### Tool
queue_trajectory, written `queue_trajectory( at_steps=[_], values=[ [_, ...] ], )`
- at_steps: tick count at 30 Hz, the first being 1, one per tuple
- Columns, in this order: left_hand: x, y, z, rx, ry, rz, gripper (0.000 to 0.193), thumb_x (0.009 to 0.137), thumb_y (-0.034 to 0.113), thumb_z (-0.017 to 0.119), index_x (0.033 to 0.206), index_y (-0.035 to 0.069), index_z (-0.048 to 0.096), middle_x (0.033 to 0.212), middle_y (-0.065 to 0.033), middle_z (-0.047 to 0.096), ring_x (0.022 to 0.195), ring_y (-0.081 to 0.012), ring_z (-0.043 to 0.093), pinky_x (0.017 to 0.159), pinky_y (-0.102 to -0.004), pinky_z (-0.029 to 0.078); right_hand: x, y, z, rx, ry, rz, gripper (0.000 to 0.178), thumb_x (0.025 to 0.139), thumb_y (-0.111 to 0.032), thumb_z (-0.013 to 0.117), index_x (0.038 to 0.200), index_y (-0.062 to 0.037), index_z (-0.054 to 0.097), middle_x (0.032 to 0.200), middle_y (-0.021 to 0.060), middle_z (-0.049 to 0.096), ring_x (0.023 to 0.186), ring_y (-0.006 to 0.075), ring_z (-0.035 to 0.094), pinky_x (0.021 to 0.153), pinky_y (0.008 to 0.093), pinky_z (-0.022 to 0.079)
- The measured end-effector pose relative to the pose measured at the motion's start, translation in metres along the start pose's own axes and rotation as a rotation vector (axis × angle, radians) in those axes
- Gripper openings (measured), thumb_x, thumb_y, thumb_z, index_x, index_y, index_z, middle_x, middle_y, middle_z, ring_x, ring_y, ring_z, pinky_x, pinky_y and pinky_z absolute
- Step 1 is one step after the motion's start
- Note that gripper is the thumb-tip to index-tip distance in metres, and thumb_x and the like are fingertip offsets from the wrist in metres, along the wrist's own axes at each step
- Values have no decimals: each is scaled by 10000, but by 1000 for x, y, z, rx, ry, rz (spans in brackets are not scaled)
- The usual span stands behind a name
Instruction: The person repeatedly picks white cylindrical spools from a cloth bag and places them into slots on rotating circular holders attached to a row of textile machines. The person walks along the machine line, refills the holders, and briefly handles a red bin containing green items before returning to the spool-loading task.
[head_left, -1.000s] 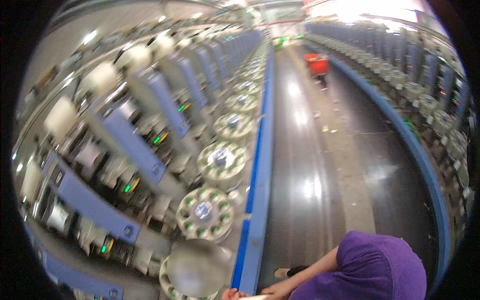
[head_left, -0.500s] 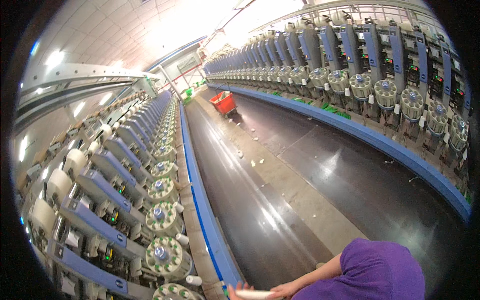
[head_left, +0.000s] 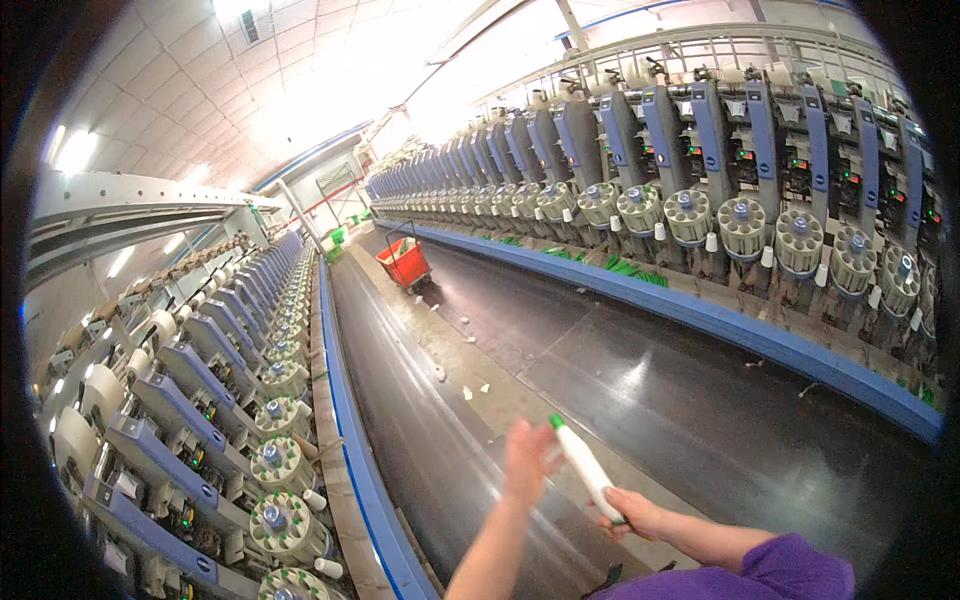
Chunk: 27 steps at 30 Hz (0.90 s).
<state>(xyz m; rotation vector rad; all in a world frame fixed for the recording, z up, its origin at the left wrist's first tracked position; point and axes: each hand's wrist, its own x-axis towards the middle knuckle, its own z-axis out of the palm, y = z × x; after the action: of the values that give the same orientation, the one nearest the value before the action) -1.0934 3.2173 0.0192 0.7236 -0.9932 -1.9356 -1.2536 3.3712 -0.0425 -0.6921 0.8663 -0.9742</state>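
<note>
A long white yarn bobbin [head_left: 583, 458] with a green tip is held at a slant in front of me, above the floor. My right hand [head_left: 630, 512] is wrapped round its lower end. Close to the green tip is my left hand [head_left: 526, 460], its fingers smeared by motion, so I cannot tell whether they touch the bobbin or pinch a thread. A purple sleeve [head_left: 790, 565] covers my right upper arm.
Winding machines with round bobbin magazines [head_left: 285, 523] line the left side behind a blue rail [head_left: 350, 450]. Another row [head_left: 742, 228] runs along the right. A red cart [head_left: 405, 264] stands up the aisle, with white scraps [head_left: 467, 392] on the floor.
Both hands and the bobbin have risen from the lower edge toward the middle of the view. The bobbin has turned from nearly level to slanted upright. The view has shifted right.
</note>
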Motion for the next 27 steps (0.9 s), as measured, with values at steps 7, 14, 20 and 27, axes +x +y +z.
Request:
queue_trajectory(
  at_steps=[7,14,20,27],
  values=[
    [-30,-84,-59,-266,78,-193,345,1001,367,368,1185,81,421,982,-133,576,972,-325,579,848,-543,485,23,51,21,-151,102,247,492,943,-535,463,1170,-100,503,855,-4,553,694,76,479,537,215,357],
    [-41,0,-166,-282,307,29,332,996,398,377,1095,83,414,883,-108,529,816,-273,544,803,-512,484,142,82,99,-78,-64,180,433,934,-532,490,1073,-125,542,784,-24,546,597,65,426,517,217,342],
    [-32,46,-279,-517,436,68,330,973,447,387,997,126,459,857,-77,526,822,-257,524,827,-533,442,221,75,162,-137,-30,214,520,971,-518,414,1125,-54,591,824,-16,588,628,70,450,554,231,371],
    [43,80,-340,-385,544,-82,529,976,491,258,895,62,558,837,-138,602,842,-322,575,829,-503,475,311,53,156,-89,-7,112,578,957,-584,370,1039,-57,595,794,-13,550,614,75,453,536,230,395]
  ],
)
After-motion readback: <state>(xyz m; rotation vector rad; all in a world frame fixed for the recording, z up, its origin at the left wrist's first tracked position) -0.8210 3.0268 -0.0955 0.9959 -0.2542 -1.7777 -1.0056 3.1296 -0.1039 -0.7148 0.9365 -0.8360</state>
